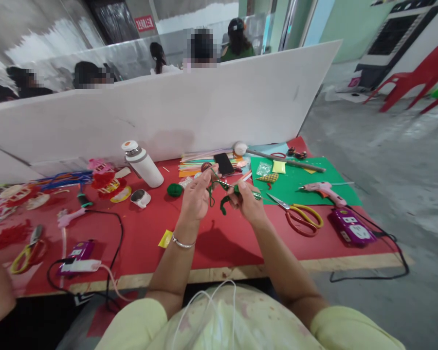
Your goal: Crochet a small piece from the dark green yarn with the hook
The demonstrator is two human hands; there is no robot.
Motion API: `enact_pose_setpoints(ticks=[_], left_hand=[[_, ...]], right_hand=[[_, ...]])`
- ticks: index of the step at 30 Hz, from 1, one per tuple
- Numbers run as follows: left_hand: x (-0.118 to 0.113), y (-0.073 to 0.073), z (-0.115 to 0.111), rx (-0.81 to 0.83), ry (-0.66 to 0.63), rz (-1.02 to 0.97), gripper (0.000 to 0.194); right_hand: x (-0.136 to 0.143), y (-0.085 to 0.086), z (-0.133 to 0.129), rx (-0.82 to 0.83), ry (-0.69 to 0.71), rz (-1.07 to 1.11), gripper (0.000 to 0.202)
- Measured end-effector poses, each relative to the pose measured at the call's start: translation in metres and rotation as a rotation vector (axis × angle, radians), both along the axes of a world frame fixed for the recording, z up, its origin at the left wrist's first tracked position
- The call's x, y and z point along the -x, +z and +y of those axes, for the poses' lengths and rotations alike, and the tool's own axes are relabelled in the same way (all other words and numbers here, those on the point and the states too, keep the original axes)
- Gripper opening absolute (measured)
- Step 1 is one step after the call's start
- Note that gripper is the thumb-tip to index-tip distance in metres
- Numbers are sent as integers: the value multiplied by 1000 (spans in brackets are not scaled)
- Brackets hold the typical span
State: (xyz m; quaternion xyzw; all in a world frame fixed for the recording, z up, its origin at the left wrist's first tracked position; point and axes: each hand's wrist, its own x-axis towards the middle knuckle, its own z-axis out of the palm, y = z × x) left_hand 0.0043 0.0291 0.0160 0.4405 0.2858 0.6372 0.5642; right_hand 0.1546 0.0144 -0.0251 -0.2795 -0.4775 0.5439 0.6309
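Note:
Above the middle of the red table (149, 228), my left hand (197, 197) is closed with green yarn (211, 194) between its fingertips. My right hand (250, 200) is closed around a crochet hook (256, 195), whose shaft points left toward my left fingers. A small green crocheted piece (224, 205) hangs down between the two hands, near my right fingers. Left of my left hand lies a ball of green yarn (174, 190). Just beyond the hands are a black phone (224, 164) and colourful pipe cleaners.
A white bottle (146, 167) stands at the back left. To the right are scissors (302, 218), a pink glue gun (324, 191) and a purple power strip (352, 227) with a black cable. A white board (204, 112) closes off the far side; people sit behind it.

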Motion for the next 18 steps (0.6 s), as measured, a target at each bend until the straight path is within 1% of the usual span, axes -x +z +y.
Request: enact_pose_setpoints(ticks=[3, 6, 14, 18], left_hand=[[2, -1, -2, 23, -73, 22, 45], [2, -1, -3, 52, -88, 7, 54], [-2, 0, -7, 120, 5, -39, 43], [-1, 0, -9, 132, 1, -57, 40]], right_hand=[[1, -1, 0, 9, -21, 7, 52], [2, 1, -1, 5, -33, -9, 54], [3, 4, -7, -6, -52, -51, 54], [1, 4, -8, -9, -57, -82, 55]])
